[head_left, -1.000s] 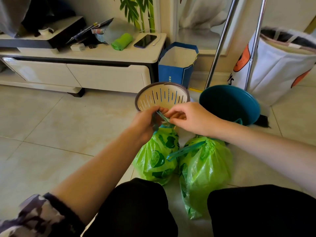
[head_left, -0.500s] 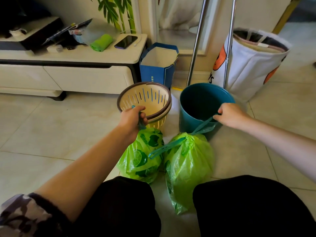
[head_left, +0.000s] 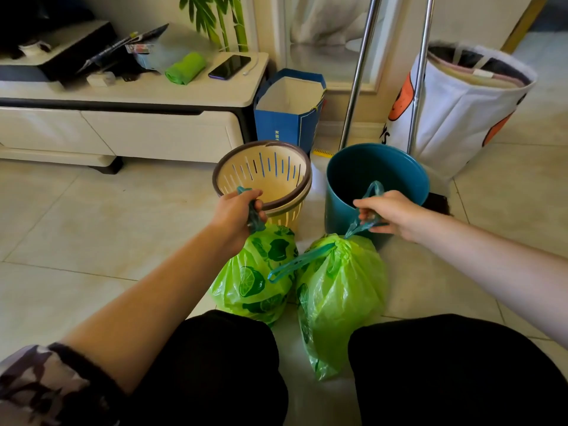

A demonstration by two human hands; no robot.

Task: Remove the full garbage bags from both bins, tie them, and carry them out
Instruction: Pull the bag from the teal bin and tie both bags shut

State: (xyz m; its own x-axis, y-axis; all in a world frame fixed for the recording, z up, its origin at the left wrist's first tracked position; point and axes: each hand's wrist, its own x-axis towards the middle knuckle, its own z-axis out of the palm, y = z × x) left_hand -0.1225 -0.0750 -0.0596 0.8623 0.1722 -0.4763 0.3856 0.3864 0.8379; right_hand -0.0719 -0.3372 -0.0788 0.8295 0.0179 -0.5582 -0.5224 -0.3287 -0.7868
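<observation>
Bags, 2 of them, sit on the tiled floor just in front of the teal bin (head_left: pixel 376 176), which serves as the landmark here. The right-hand green bag (head_left: pixel 339 290) lies directly below the teal bin, its neck cinched by a teal drawstring (head_left: pixel 299 262) with 1 loop trailing toward the other bag. The right hand (head_left: pixel 392 215) hovers over the near rim of the teal bin, fingers curled around the other loop of that drawstring, pulling it taut up from the bag's neck. The left-hand green bag (head_left: pixel 255 278), printed with lime slices, sits to the left of the teal bin and touches its neighbour. The left hand (head_left: pixel 236 215) grips that bag's gathered teal drawstring in a closed fist, right at the front rim of the cream slotted bin (head_left: pixel 264 173), which stands just left of the teal bin. Behind the teal bin stand 2 metal poles (head_left: pixel 358 75), a blue paper bag (head_left: pixel 289 109) and a white fabric hamper (head_left: pixel 458 103). Far left of it, a low cabinet (head_left: pixel 129 118) carries a phone (head_left: pixel 229 66) and a green roll (head_left: pixel 185 68).
</observation>
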